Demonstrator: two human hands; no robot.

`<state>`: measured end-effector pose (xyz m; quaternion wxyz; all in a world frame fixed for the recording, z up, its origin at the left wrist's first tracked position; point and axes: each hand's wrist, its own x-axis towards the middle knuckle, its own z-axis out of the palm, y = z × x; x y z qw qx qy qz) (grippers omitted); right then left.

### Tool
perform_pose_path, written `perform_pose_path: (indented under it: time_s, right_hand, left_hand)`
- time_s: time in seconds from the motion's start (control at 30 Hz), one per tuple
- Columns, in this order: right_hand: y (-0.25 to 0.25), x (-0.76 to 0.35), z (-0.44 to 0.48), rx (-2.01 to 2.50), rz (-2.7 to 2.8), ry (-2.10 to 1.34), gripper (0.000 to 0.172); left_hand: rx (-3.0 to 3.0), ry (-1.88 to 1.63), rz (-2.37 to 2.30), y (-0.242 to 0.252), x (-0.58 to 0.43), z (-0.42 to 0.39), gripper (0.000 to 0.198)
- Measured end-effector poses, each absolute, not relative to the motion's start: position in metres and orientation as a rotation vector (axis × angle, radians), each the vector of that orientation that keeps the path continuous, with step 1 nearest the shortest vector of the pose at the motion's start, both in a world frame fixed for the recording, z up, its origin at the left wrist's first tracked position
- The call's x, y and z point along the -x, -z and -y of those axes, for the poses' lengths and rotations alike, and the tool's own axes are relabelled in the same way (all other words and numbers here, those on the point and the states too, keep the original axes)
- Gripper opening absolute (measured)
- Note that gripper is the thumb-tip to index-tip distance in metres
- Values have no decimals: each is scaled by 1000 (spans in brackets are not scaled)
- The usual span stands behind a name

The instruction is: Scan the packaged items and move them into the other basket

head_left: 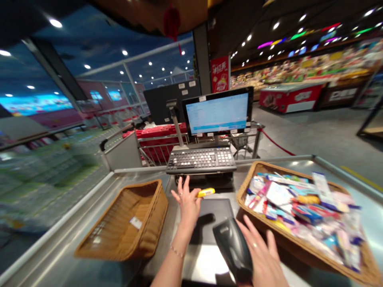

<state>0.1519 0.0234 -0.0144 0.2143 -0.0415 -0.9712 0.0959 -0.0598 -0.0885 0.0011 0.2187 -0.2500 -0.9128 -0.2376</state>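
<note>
Well, a supermarket (302,69) surrounded the steel checkout bench (68,235), which carried a monitor (217,111), a keyboard (201,160), a wicker basket (127,223) and a second basket (302,219) piled with packets. The left grip (188,209) stood apart, fingers spread, a yellow item (206,192) just beside it; the right grip (263,259) was clamped on a black handheld scanner (232,251).
</note>
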Motion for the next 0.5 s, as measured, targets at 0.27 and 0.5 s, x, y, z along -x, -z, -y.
perform_pose_path:
  time_s: [0.27,0.5]
  right_hand:
    - [7,-149,-14,160,2702,-222,69]
    - [20,-145,-13,115,2644,-183,62]
  left_hand:
    - [662,669,2535,-6,60,95,26]
    - [640,659,2532,-4,60,101,26]
